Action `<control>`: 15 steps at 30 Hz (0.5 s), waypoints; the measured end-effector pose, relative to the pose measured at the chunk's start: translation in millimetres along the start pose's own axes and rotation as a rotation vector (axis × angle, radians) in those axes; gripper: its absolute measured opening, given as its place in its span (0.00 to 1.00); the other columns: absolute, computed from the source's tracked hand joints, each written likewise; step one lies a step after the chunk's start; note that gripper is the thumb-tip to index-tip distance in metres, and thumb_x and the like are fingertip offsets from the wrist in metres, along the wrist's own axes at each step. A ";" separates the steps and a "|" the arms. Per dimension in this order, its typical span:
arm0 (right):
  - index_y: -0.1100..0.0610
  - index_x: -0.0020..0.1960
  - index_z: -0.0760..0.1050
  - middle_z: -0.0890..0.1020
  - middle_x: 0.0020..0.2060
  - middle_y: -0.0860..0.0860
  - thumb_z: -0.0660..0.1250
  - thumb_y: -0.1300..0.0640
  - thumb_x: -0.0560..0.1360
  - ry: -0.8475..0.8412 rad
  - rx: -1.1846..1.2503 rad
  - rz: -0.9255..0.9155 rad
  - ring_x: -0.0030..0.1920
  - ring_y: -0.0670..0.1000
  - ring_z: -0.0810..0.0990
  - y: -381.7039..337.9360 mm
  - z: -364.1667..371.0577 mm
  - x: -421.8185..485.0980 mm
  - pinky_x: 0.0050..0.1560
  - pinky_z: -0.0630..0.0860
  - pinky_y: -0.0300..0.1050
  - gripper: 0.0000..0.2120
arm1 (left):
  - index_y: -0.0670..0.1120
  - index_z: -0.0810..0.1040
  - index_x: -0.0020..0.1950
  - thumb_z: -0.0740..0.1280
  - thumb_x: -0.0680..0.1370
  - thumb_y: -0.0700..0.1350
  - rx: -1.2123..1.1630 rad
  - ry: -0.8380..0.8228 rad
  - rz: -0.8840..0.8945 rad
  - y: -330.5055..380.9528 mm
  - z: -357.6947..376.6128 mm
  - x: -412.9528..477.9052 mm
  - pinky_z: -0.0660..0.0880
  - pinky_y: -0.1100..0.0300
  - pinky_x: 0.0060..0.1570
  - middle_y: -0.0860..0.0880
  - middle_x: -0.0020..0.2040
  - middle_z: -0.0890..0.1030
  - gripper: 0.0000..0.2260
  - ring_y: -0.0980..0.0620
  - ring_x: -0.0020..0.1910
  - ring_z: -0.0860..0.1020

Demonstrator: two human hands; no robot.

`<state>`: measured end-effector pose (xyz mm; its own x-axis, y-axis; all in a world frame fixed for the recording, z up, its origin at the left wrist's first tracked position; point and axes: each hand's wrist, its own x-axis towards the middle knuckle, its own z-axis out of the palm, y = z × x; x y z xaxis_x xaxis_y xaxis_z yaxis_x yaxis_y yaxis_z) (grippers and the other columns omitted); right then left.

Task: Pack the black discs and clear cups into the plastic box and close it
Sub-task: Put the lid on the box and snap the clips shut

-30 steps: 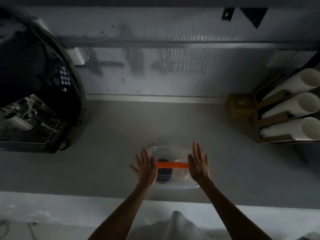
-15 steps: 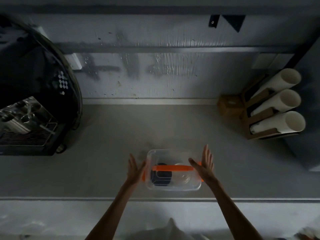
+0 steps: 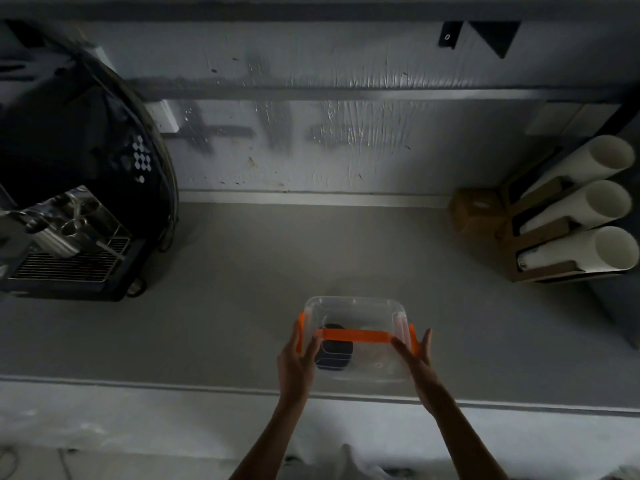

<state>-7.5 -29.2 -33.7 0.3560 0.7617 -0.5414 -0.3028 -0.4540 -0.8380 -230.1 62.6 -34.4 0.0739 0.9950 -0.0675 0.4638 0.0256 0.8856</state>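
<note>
Counter [image 3: 242,271] open between coffee machine [image 3: 76,188] far left and cup dispenser [image 3: 571,216] with small brown box [image 3: 476,211] far right; plastic box [image 3: 353,337] near front edge, left hand [image 3: 296,362] and right hand [image 3: 420,362] flanking its sides; wall [image 3: 329,143] closes the back

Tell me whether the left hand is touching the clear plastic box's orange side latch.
Touching: the head view shows the left hand with fingers pressed on the orange side latch.

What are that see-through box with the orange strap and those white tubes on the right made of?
The box looks like clear, glossy plastic: a black disc shows through its lid. Its orange handle and side clips look like opaque coloured plastic. The white tubes have a matt finish, perhaps stacked paper cups, though that is uncertain. Their holder looks like brown cardboard.
</note>
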 end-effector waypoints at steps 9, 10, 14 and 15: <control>0.38 0.73 0.30 0.39 0.78 0.49 0.77 0.33 0.57 0.189 -0.063 0.071 0.78 0.57 0.46 5.5 -2.6 9.6 0.73 0.53 0.67 0.65 | 0.48 0.63 0.75 0.59 0.82 0.43 0.120 0.066 0.083 -6.0 16.2 -3.4 0.67 0.60 0.68 0.48 0.74 0.68 0.21 0.50 0.72 0.68; 0.41 0.74 0.31 0.43 0.78 0.51 0.77 0.35 0.59 0.195 -0.001 0.124 0.77 0.59 0.53 7.4 -2.0 10.9 0.72 0.60 0.65 0.64 | 0.48 0.60 0.76 0.57 0.82 0.43 0.114 0.053 0.060 -5.4 18.6 -3.5 0.61 0.62 0.70 0.47 0.77 0.63 0.22 0.50 0.75 0.62; 0.59 0.72 0.65 0.77 0.62 0.55 0.76 0.43 0.64 0.072 0.254 0.180 0.57 0.58 0.80 7.7 3.7 7.8 0.49 0.79 0.47 0.43 | 0.49 0.47 0.79 0.52 0.81 0.53 0.054 0.053 -0.022 -7.3 23.9 -2.6 0.50 0.61 0.70 0.49 0.80 0.46 0.28 0.56 0.77 0.45; 0.59 0.66 0.73 0.82 0.55 0.56 0.77 0.39 0.60 0.097 0.178 0.184 0.53 0.58 0.82 7.8 4.7 6.4 0.47 0.79 0.49 0.41 | 0.49 0.44 0.79 0.52 0.81 0.55 0.037 0.047 -0.034 -9.8 23.4 -1.6 0.49 0.60 0.71 0.50 0.80 0.45 0.29 0.55 0.77 0.44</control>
<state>-11.7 -25.7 -43.3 0.3608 0.6221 -0.6949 -0.5177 -0.4862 -0.7040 -214.1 58.5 -53.8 0.0163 0.9971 -0.0743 0.4981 0.0564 0.8653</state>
